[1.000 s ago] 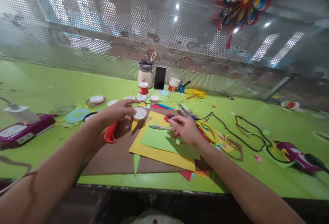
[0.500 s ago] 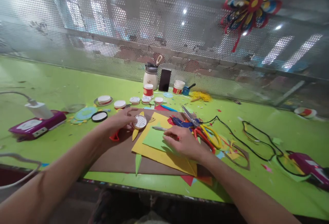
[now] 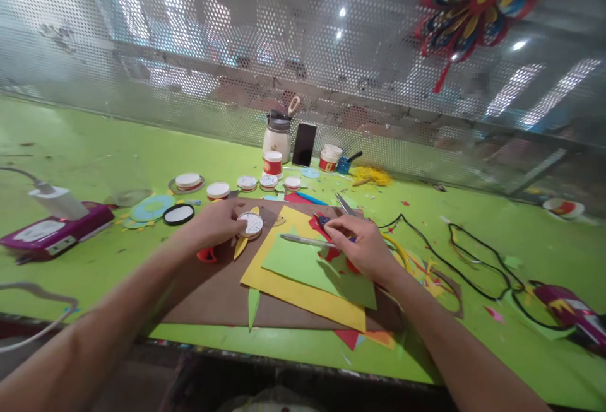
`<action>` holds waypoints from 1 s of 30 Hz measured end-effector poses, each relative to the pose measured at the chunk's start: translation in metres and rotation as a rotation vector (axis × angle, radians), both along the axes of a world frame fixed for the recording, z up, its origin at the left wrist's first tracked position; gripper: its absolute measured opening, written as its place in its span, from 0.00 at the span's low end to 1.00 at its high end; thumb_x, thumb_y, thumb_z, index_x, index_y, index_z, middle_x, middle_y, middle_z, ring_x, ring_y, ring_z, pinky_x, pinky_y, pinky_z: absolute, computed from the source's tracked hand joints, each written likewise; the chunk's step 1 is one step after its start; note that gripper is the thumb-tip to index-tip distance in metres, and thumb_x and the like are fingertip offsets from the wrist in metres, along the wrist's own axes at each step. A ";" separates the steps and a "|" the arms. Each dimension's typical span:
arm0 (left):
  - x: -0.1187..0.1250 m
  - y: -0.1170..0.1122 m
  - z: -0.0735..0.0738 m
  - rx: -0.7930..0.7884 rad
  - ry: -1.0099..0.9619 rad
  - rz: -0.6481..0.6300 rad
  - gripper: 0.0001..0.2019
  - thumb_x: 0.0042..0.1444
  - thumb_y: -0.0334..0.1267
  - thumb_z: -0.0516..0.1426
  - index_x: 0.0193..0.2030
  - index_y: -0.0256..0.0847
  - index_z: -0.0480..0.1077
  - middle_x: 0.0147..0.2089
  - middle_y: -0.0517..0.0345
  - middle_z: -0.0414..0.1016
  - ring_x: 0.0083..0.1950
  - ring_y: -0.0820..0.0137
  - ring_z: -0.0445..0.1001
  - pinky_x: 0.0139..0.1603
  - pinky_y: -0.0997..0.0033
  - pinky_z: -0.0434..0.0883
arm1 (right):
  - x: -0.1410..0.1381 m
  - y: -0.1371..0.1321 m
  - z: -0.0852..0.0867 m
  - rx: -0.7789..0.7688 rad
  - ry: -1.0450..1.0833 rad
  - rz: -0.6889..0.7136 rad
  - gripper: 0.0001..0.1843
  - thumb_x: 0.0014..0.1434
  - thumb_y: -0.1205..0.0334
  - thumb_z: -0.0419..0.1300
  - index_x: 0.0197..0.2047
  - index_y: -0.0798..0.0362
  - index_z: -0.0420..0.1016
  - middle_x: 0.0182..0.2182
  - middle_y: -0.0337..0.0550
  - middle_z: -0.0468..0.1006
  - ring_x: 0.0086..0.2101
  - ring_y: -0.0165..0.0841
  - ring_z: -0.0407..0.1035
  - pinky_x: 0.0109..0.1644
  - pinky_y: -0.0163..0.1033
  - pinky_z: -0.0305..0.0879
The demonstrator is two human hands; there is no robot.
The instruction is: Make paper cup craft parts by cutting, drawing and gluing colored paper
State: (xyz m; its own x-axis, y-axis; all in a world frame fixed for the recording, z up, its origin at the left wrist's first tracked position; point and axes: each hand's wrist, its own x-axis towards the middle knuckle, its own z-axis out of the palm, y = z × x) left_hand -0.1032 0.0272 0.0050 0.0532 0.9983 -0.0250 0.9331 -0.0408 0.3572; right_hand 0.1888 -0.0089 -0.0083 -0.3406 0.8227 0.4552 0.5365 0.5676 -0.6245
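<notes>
My left hand (image 3: 216,226) has its thumb and fingers closed at the edge of a round white lid (image 3: 250,224) with marks on its top. Yellow leaf-shaped paper pieces (image 3: 241,247) stick out from beneath the lid. On the right, my right hand (image 3: 362,245) is closed around a blue glue gun (image 3: 324,219), most of which it covers. Under that hand are a green paper sheet (image 3: 303,264) and a yellow sheet (image 3: 265,289). A silver pen (image 3: 305,240) lies on the green sheet. Scissors (image 3: 345,205) are partly hidden behind my right hand.
Brown cardboard (image 3: 208,301) covers the green table's front middle. Lidded tubs, a jar (image 3: 277,137) and a phone (image 3: 303,145) stand at the back. A purple power strip (image 3: 61,235) sits left; a black cord (image 3: 466,289) loops at right.
My right hand has moved right and slightly up from the green sheet to the glue gun and closed on it. The lid under my left hand has shifted slightly left.
</notes>
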 end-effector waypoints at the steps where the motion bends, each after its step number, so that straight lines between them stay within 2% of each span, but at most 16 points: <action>1: 0.000 0.000 0.000 0.010 0.027 0.001 0.29 0.46 0.41 0.52 0.57 0.35 0.68 0.39 0.50 0.81 0.41 0.57 0.77 0.38 0.67 0.68 | 0.001 0.001 0.000 0.002 0.007 -0.009 0.08 0.61 0.63 0.57 0.38 0.55 0.77 0.33 0.43 0.79 0.32 0.31 0.70 0.35 0.34 0.65; 4: -0.002 -0.002 0.001 0.052 0.093 0.021 0.29 0.47 0.42 0.51 0.57 0.36 0.67 0.43 0.47 0.80 0.43 0.55 0.76 0.37 0.66 0.67 | 0.004 0.001 0.002 0.012 0.031 -0.029 0.08 0.61 0.62 0.57 0.38 0.54 0.78 0.34 0.43 0.79 0.33 0.32 0.70 0.37 0.35 0.65; 8: 0.001 -0.008 0.006 0.113 0.148 0.028 0.29 0.52 0.45 0.49 0.61 0.36 0.63 0.47 0.43 0.77 0.46 0.51 0.74 0.41 0.60 0.67 | 0.016 0.004 0.009 0.030 0.066 -0.084 0.09 0.61 0.61 0.58 0.37 0.55 0.78 0.33 0.44 0.79 0.33 0.33 0.71 0.38 0.37 0.66; 12: 0.011 -0.015 0.002 0.114 0.221 -0.133 0.33 0.54 0.55 0.49 0.64 0.43 0.57 0.55 0.40 0.72 0.50 0.46 0.72 0.43 0.55 0.66 | 0.042 0.015 0.022 0.056 0.093 -0.199 0.12 0.61 0.59 0.56 0.39 0.58 0.76 0.31 0.46 0.79 0.31 0.33 0.71 0.36 0.38 0.68; 15: 0.015 -0.015 -0.004 0.097 0.268 -0.205 0.32 0.56 0.55 0.47 0.65 0.42 0.56 0.53 0.39 0.73 0.48 0.45 0.73 0.40 0.56 0.67 | 0.057 0.020 0.027 0.045 0.056 -0.241 0.13 0.62 0.59 0.55 0.40 0.60 0.75 0.30 0.47 0.78 0.29 0.33 0.71 0.34 0.37 0.68; 17: 0.015 -0.013 -0.007 0.094 0.291 -0.201 0.31 0.57 0.52 0.47 0.65 0.41 0.55 0.50 0.39 0.75 0.46 0.45 0.74 0.39 0.56 0.67 | 0.057 0.017 0.027 0.009 -0.018 -0.203 0.11 0.60 0.60 0.56 0.38 0.58 0.77 0.30 0.45 0.79 0.28 0.32 0.71 0.33 0.36 0.67; 22: 0.011 -0.005 -0.010 0.137 0.320 -0.197 0.30 0.58 0.50 0.47 0.67 0.44 0.52 0.50 0.41 0.74 0.46 0.45 0.74 0.39 0.55 0.67 | 0.040 -0.005 0.021 -0.078 -0.241 0.009 0.05 0.56 0.64 0.62 0.32 0.54 0.79 0.29 0.41 0.78 0.30 0.31 0.69 0.36 0.36 0.64; 26: 0.010 -0.001 -0.013 0.147 0.379 -0.176 0.31 0.57 0.51 0.47 0.66 0.44 0.51 0.49 0.41 0.74 0.48 0.42 0.72 0.39 0.52 0.68 | 0.032 -0.025 0.017 -0.080 -0.434 0.195 0.07 0.58 0.62 0.62 0.31 0.56 0.77 0.32 0.45 0.76 0.36 0.34 0.68 0.42 0.39 0.64; 30: 0.013 -0.011 -0.003 0.240 0.389 -0.166 0.32 0.55 0.49 0.50 0.64 0.38 0.54 0.52 0.39 0.69 0.54 0.39 0.66 0.47 0.49 0.65 | 0.034 -0.035 0.014 -0.103 -0.486 0.318 0.07 0.58 0.60 0.62 0.33 0.55 0.75 0.33 0.45 0.74 0.39 0.36 0.67 0.45 0.40 0.64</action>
